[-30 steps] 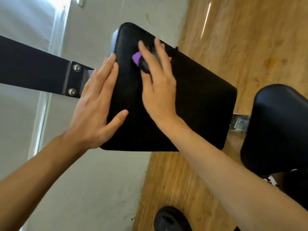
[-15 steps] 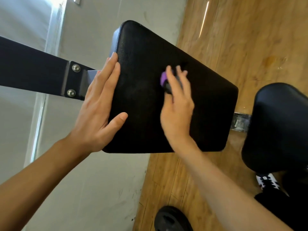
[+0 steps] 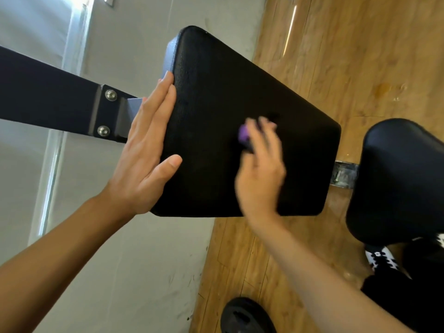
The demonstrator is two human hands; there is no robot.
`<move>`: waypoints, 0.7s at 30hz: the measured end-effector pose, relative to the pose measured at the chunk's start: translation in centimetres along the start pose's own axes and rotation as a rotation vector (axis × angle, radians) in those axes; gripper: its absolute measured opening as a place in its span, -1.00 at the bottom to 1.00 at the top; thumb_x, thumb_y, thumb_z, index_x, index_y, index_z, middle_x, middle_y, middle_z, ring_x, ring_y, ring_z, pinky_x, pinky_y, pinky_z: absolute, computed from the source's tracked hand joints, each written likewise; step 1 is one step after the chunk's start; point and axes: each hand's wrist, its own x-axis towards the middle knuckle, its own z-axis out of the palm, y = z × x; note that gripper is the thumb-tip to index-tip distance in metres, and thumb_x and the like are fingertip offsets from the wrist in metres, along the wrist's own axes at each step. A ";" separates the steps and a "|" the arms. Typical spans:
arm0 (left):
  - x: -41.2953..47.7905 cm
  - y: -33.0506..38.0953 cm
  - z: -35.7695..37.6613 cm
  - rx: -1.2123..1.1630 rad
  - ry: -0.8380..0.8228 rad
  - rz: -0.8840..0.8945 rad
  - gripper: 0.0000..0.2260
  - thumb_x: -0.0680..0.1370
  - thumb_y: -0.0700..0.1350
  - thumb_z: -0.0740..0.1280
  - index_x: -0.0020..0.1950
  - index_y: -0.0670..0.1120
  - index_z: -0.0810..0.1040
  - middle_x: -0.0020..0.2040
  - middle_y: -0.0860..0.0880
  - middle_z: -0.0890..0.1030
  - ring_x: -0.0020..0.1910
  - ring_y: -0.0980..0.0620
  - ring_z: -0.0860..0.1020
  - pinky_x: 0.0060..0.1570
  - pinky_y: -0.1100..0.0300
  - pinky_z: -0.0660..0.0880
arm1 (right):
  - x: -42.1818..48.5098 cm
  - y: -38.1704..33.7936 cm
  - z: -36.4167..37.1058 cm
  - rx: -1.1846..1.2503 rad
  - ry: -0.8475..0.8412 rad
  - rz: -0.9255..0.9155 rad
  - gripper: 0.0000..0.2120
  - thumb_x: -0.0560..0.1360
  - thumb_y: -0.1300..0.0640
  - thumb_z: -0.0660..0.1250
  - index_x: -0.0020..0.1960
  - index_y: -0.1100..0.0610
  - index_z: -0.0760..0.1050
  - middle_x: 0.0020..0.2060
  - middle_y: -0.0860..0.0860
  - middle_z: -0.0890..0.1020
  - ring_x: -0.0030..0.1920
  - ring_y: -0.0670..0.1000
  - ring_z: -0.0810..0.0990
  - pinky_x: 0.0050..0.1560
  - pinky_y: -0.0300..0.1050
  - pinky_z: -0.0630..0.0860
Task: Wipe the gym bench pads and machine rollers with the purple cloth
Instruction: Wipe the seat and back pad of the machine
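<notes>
Purple cloth (image 3: 244, 135): in the head view, a small bunched wad pressed against the near right part of the black bench pad (image 3: 223, 92), mostly hidden under fingers.
Handling: the cloth is probably soft, light and limp, so it is best kept balled under the fingers so it cannot slip free. The pad's pebbled vinyl looks grippy, with some give under pressure.
Right hand (image 3: 260, 174): grasps the wad under bent fingers. Motion blur hides the thumb.
Left hand (image 3: 144, 159): released and flat, with fingers straight along the pad's left edge and the thumb on its face, steadying it beside the steel arm (image 3: 48, 92).
Second pad (image 3: 403, 179): well to the right, untouched, over the wood floor (image 3: 360, 56).
Change: the right hand and cloth have swept from the pad's far end down toward its near right part, while the left hand has stayed put.
</notes>
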 end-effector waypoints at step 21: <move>-0.3 -0.6 0.5 -0.101 0.053 -0.023 -0.13 0.65 0.38 -0.06 0.63 -0.33 0.12 0.68 -0.24 0.07 0.68 -0.11 0.06 0.60 -0.24 0.08 | -6.0 -3.9 3.3 0.135 -0.114 -0.350 -0.67 0.68 0.29 0.25 0.42 0.13 0.48 0.47 0.19 0.45 0.56 0.14 0.32 0.55 0.15 0.30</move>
